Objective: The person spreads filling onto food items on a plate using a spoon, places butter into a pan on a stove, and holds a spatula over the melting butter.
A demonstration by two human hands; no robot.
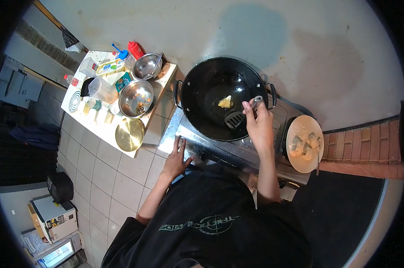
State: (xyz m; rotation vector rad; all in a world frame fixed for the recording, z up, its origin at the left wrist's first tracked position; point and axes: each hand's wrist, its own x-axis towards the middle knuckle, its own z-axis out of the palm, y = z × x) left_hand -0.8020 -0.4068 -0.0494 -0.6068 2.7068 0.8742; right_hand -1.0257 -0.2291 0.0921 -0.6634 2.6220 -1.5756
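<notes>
My right hand (260,127) is closed round the handle of a black slotted spatula (234,119), whose blade is inside the large black wok (202,118). Just above the blade, a small yellowish piece of food (225,102) lies on the dark, shiny bottom of the wok. The wok sits on the metal stove (184,129). Resting on the stove's front left edge, my left hand (177,160) has its fingers spread and holds nothing. To the right of the wok is a pale plate (303,124) with several coated pieces of food and a utensil on it.
A white table (106,134) on the left carries a steel bowl with food scraps (136,98), another steel bowl (147,66), a gold-coloured round pan (129,135), a red squeeze bottle (135,50) and several containers. A brick ledge (362,145) is at the right, beside the plate.
</notes>
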